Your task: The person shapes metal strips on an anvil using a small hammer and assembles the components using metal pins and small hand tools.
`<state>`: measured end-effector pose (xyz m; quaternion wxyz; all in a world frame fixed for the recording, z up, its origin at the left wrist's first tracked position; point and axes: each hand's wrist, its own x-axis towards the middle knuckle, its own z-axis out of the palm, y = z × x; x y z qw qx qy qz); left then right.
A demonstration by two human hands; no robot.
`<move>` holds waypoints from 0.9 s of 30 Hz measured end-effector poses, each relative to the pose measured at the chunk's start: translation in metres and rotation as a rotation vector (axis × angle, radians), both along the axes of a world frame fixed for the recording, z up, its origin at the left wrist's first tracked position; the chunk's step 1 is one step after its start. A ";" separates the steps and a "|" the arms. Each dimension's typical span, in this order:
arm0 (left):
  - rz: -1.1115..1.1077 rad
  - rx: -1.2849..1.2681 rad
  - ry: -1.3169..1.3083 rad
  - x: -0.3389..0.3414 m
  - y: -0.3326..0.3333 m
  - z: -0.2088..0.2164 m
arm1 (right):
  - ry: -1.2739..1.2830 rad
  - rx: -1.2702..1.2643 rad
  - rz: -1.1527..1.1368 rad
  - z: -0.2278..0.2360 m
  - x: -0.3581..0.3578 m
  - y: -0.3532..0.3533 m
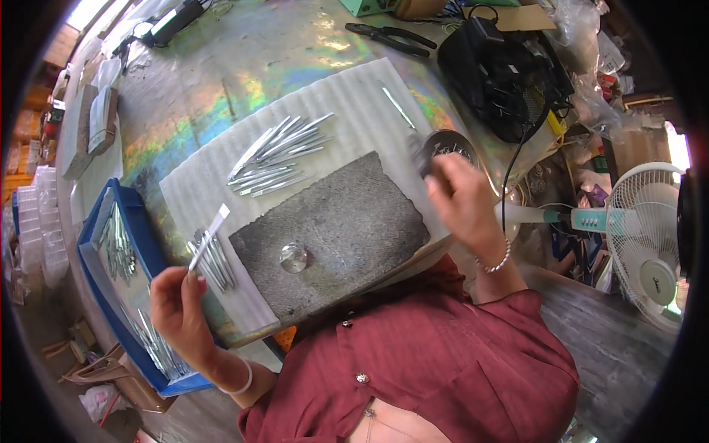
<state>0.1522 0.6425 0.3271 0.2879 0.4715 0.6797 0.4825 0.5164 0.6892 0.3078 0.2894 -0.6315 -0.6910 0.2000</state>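
My left hand (177,303) pinches a thin, flat silvery metal strip (210,235) near its lower end, its bright wider tip pointing up. Just beside it, a small bundle of similar strips (216,266) rests on the white foam sheet (193,181). A larger pile of strips (277,156) lies farther back. My right hand (465,196) is closed on a small dark object (422,156), too blurred to name, beside a round dark dish (452,140) of small pieces. Between my hands, a rough grey slab (347,221) carries a round clear glass-like piece (293,258).
At the left, a blue bin (94,247) holds many strips. One single strip (397,108) lies at the foam's far right. Black pliers (391,37), a black bag (502,81) and its cable are farther back. A fan (642,236) stands to the right.
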 end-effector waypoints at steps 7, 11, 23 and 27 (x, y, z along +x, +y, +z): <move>-0.138 -0.008 0.117 0.011 -0.040 0.021 | -0.233 -0.082 -0.187 -0.025 0.067 0.011; -0.251 -0.059 0.242 0.030 -0.037 0.021 | -0.269 -0.164 -0.202 -0.032 0.068 0.014; -0.338 -0.075 0.171 0.043 -0.030 0.007 | -0.234 -0.108 -0.206 -0.043 0.065 0.022; -0.357 -0.020 0.183 0.049 -0.026 -0.008 | -0.208 -0.141 -0.219 -0.038 0.063 0.023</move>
